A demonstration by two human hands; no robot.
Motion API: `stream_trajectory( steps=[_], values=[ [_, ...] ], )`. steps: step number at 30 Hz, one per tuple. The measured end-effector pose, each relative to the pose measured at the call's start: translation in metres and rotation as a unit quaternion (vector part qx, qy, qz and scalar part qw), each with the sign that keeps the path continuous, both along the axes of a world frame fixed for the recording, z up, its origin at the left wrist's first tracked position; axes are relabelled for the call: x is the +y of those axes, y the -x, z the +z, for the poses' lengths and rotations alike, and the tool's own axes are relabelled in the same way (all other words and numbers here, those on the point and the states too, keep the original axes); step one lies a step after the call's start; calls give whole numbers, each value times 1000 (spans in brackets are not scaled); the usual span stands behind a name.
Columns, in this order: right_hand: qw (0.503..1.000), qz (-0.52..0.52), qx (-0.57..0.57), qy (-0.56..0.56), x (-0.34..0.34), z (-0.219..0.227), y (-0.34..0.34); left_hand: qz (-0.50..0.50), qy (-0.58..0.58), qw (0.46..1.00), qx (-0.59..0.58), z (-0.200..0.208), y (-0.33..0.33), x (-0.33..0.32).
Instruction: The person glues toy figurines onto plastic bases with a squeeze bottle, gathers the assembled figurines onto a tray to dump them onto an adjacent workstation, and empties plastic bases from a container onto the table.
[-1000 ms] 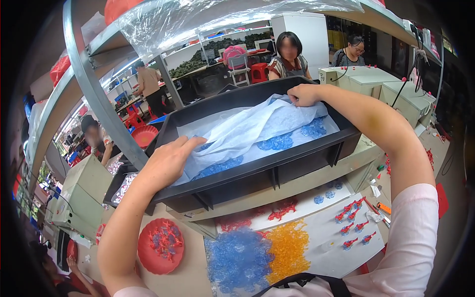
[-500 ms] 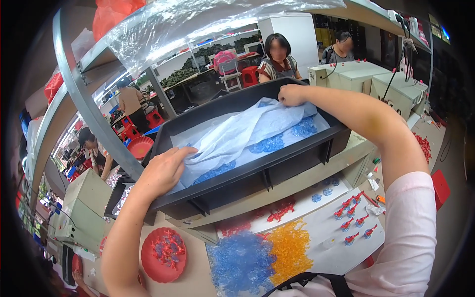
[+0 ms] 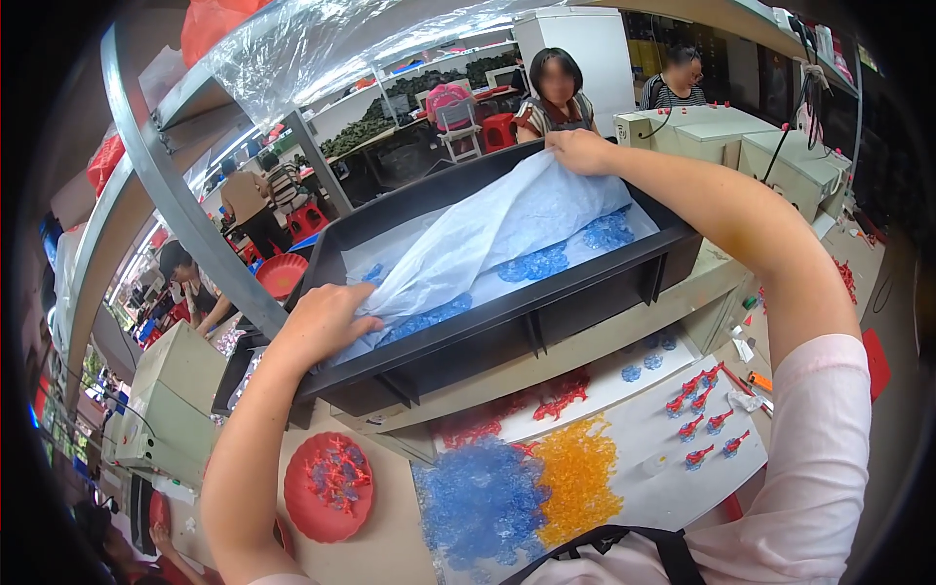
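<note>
A black plastic crate (image 3: 531,336) stands raised on a shelf in front of me. Inside lie clear blue plastic pieces (image 3: 534,263) on a white lining. A thin white sheet (image 3: 468,234) slants across them, creased and partly lifted. My right hand (image 3: 582,153) pinches the sheet's far right corner above the crate's back rim. At the left end, my left hand (image 3: 331,322) has the sheet's edge between thumb and fingers. Some blue pieces show along the near side; the sheet hides the others.
Below the crate, blue pieces (image 3: 483,502) and orange pieces (image 3: 577,478) lie heaped on the bench, with several red-and-blue assemblies (image 3: 697,456) to the right. A red plate (image 3: 330,522) holds small parts. A metal post (image 3: 180,175) rises left. A co-worker (image 3: 558,93) sits beyond the crate.
My right hand has lifted its corner of the sheet a little higher, so the sheet is drawn tighter. My left hand remains at the left end, its thumb now showing.
</note>
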State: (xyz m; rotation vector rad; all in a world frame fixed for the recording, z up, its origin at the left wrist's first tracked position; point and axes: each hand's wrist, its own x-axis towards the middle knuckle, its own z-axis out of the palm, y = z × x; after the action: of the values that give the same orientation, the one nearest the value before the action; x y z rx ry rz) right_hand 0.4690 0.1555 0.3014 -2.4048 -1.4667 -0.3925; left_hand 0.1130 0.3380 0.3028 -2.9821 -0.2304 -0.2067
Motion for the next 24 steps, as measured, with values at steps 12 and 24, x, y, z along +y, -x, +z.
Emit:
stream_trajectory(
  steps=[12, 24],
  values=[
    [918, 32, 342, 198, -49, 37, 57, 120, 2, 982, 146, 8, -4, -2],
    [967, 115, -16, 228, -67, 30, 53, -18, 174, 985, -5, 26, -9, 19]
  ],
)
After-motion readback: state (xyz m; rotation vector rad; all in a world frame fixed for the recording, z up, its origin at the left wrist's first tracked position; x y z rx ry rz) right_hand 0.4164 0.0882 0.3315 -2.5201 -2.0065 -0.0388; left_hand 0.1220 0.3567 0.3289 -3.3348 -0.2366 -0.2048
